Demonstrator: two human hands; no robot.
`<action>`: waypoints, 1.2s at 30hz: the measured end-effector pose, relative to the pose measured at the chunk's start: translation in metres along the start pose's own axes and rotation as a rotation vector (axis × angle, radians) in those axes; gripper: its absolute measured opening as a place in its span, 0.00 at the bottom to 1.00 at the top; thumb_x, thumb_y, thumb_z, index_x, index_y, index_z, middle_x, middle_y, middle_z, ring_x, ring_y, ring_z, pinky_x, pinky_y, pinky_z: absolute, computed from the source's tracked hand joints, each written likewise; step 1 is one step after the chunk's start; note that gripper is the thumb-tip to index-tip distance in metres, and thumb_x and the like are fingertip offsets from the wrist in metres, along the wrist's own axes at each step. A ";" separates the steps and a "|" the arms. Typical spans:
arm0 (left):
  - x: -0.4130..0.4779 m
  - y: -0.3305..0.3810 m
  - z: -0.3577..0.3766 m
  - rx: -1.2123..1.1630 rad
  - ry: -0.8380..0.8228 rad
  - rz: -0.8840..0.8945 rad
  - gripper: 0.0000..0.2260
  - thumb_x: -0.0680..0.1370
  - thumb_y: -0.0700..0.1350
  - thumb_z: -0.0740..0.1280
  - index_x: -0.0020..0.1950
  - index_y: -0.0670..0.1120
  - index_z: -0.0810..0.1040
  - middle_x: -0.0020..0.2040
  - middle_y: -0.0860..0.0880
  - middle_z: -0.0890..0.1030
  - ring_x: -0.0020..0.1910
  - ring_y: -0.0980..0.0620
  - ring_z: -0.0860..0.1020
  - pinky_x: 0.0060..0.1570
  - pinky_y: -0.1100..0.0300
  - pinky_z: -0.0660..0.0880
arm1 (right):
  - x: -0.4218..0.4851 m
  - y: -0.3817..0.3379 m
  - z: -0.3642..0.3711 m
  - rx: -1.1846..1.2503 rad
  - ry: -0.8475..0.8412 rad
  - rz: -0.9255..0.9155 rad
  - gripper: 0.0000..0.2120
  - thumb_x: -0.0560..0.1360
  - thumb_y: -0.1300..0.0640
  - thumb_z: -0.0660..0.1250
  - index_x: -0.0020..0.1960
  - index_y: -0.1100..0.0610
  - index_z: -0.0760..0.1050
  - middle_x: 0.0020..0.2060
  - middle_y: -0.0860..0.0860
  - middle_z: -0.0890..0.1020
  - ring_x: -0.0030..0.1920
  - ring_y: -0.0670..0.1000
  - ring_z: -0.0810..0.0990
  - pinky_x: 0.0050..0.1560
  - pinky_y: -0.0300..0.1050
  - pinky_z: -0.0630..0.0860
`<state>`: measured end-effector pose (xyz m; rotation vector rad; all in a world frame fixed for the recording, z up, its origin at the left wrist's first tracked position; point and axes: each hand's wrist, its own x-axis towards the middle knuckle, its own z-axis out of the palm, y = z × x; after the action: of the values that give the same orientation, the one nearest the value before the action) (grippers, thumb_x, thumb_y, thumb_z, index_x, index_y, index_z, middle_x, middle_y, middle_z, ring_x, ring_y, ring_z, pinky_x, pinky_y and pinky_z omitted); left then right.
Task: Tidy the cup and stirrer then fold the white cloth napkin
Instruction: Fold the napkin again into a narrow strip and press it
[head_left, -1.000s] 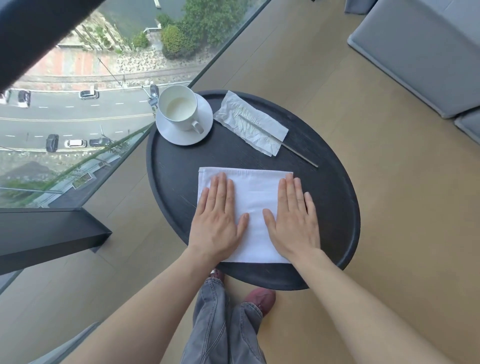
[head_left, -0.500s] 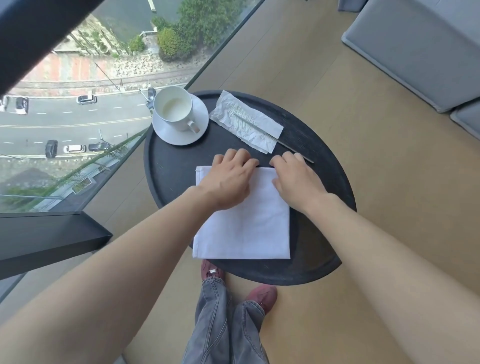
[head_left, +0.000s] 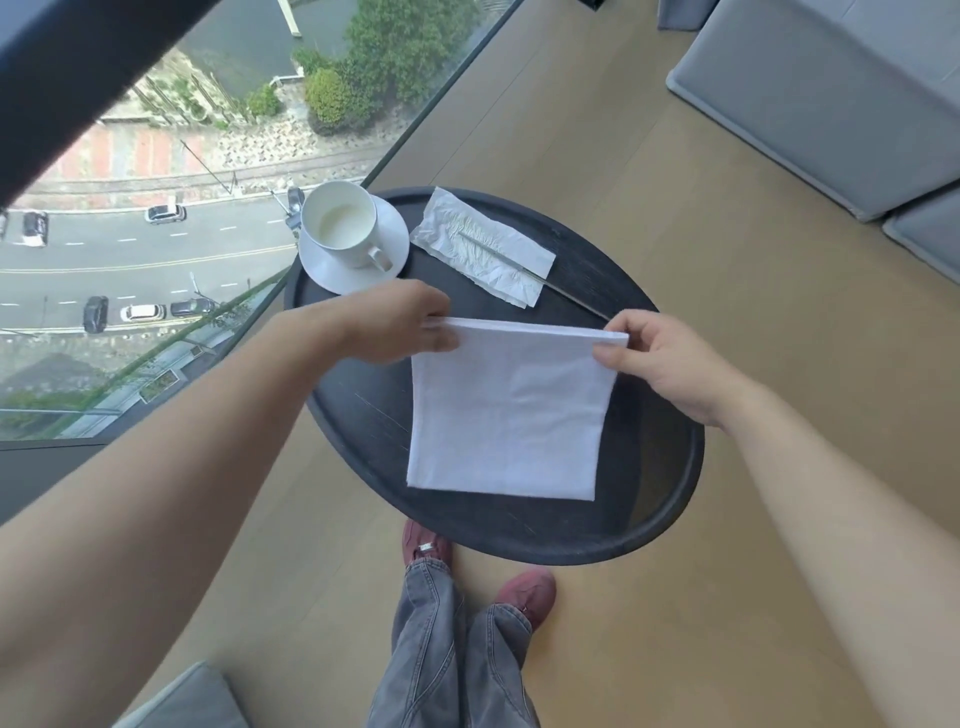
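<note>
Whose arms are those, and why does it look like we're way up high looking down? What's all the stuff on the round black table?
The arms belong to a person wearing a camera on their head, so you see what they see when they look down. Below are their own legs and red shoes. The window beside them shows a street far below.

On the black table sit a white cup on a saucer, and a thin metal stirrer lying across a crumpled paper wrapper.

The left hand and right hand each pinch a far corner of the white cloth napkin, lifting that edge while the near edge rests on the table.
</note>
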<state>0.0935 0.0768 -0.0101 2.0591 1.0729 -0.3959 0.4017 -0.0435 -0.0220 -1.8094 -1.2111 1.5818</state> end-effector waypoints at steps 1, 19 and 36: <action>-0.008 0.001 -0.006 -0.091 0.069 0.015 0.17 0.82 0.52 0.68 0.40 0.44 0.69 0.34 0.51 0.69 0.35 0.49 0.68 0.34 0.54 0.63 | -0.004 -0.004 -0.004 0.132 0.002 -0.024 0.10 0.75 0.55 0.75 0.47 0.59 0.76 0.43 0.54 0.81 0.46 0.52 0.77 0.54 0.47 0.72; -0.112 0.006 0.106 -0.917 0.551 0.069 0.04 0.84 0.46 0.61 0.52 0.49 0.75 0.44 0.50 0.77 0.45 0.57 0.72 0.47 0.63 0.68 | -0.074 0.023 0.076 0.386 0.228 -0.147 0.06 0.78 0.50 0.69 0.46 0.52 0.78 0.42 0.45 0.80 0.46 0.46 0.75 0.50 0.44 0.70; -0.066 0.002 0.133 -0.693 0.564 -0.412 0.09 0.85 0.53 0.59 0.50 0.49 0.70 0.41 0.51 0.78 0.41 0.51 0.72 0.40 0.55 0.69 | -0.035 0.042 0.111 -0.242 0.488 0.119 0.12 0.85 0.49 0.56 0.48 0.55 0.68 0.38 0.48 0.78 0.40 0.54 0.76 0.41 0.52 0.75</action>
<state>0.0654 -0.0612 -0.0587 1.3361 1.6874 0.3592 0.3116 -0.1176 -0.0632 -2.2834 -1.1075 0.9848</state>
